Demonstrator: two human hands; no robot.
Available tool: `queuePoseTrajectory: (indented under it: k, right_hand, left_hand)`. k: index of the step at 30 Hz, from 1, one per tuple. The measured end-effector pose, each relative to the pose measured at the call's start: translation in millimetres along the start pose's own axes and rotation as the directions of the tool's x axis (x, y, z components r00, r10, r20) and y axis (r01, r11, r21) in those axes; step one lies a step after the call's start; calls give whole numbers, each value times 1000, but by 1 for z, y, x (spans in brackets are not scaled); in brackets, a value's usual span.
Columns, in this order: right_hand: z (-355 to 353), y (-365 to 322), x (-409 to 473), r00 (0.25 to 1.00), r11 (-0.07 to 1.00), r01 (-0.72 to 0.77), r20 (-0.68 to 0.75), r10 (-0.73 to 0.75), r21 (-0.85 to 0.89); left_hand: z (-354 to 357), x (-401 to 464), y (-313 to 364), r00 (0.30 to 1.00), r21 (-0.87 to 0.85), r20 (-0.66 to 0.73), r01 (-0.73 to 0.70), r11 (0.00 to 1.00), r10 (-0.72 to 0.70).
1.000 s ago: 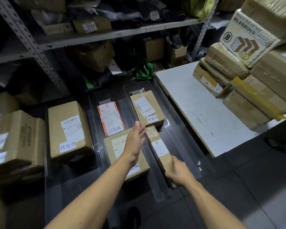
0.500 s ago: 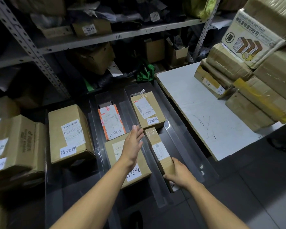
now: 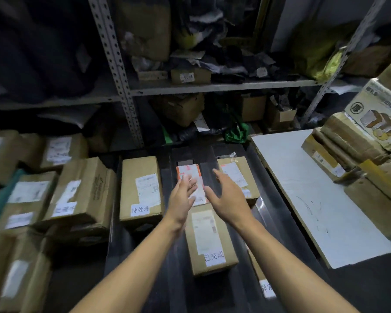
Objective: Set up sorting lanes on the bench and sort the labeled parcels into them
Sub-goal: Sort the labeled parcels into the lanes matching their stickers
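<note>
Three clear lane dividers run front to back on the dark bench [image 3: 145, 256]. A tall labeled carton [image 3: 140, 188] stands in the left lane. The middle lane holds an orange-edged flat parcel [image 3: 190, 175] at the back and a brown carton [image 3: 210, 240] in front of it. In the right lane sit a brown carton [image 3: 237, 175] and a narrow box [image 3: 263, 285], mostly behind my right forearm. My left hand [image 3: 183, 195] and right hand [image 3: 226, 197] hover open over the middle lane, fingers spread, holding nothing.
Several stacked cartons [image 3: 54, 195] crowd the left side. A white board [image 3: 314, 195] lies to the right, with a pile of taped cartons [image 3: 357, 154] at its far end. Metal shelving [image 3: 190, 86] full of parcels stands behind the bench.
My right hand has let go of the narrow box and risen beside my left hand over the middle lane. The view has tilted up and shifted left.
</note>
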State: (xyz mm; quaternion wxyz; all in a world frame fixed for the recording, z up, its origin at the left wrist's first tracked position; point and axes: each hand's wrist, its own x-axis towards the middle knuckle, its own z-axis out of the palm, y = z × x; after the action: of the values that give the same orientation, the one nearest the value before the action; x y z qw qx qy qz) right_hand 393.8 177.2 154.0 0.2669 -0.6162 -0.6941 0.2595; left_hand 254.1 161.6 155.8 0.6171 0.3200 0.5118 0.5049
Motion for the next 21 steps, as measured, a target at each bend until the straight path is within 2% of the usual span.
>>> queuePoseTrajectory:
  k: [6, 12, 17, 21]
  right_hand:
    - [70, -109, 29, 972, 975, 217, 87, -219, 38]
    - [166, -226, 31, 911, 931, 355, 193, -365, 82]
    - [249, -315, 24, 858, 911, 394, 307, -413, 123]
    - [314, -374, 22, 834, 924, 341, 397, -383, 175]
  left_hand:
    - [-107, -16, 52, 980, -71, -168, -120, 990, 106]
    - [-247, -47, 94, 921, -117, -345, -231, 966, 179]
    - [-360, -76, 121, 861, -99, -461, -291, 952, 215]
    - [-439, -93, 138, 820, -81, -527, -311, 947, 224]
